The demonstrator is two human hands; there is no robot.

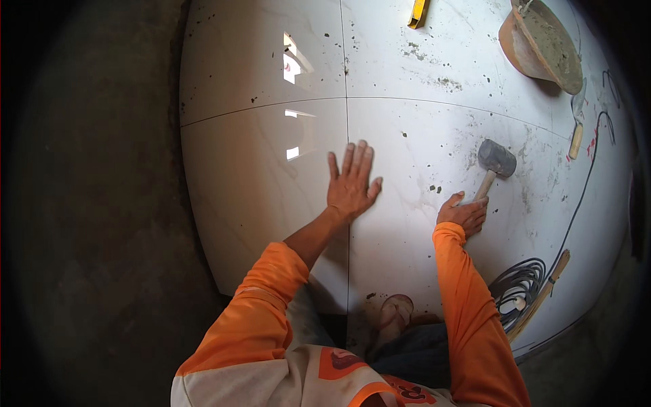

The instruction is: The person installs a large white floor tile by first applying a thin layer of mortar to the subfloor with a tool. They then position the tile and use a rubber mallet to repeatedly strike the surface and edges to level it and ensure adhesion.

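Note:
My left hand [350, 186] is spread over the glossy white floor tiles [264, 183], its fingers reaching across the joint between two of them. It holds nothing and looks to be resting on the surface. In my right hand [464, 214] is the wooden handle of a rubber mallet [497, 159]. The mallet's dark grey head points away from me, over the right-hand tile. Whether the head touches the tile I cannot tell. Dark crumbs of mortar lie scattered around it.
A mortar-filled bowl [546, 47] stands tilted at the far right, beside a trowel [577, 129]. A yellow spirit level [418, 13] lies at the far edge. Coiled black cable [519, 285] and a stick broom [542, 298] are near right. Darker bare floor [102, 203] borders the tiles on the left.

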